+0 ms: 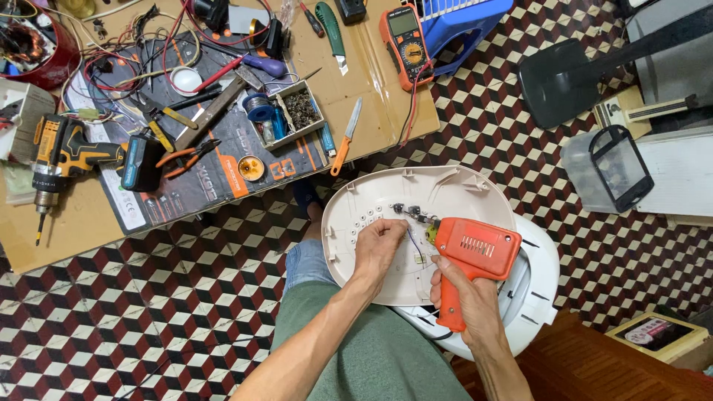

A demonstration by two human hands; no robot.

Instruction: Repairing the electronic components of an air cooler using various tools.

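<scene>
Head view: the right hand wraps its grip around an orange pistol-shaped soldering gun over the cream oval plastic shell on the lap; the left hand, on that shell, pinches something too small to tell; a cardboard-covered worktop lies beyond the shell.

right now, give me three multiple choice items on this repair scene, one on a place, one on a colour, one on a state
1. Where does the cordless drill lie?
A. on the cardboard mat's left side
B. on the person's lap
C. on the wooden bench

2. What colour is the soldering gun?
A. blue
B. orange
C. black

3. How is the right hand placed?
A. open and flat
B. wrapped round the gun's grip
C. resting on the floor

Answers: 1 A, the drill lies on the cardboard at the left. 2 B, its body is orange. 3 B, the fingers close round the handle, while the left hand pinches something small on the white plastic cover.
</scene>
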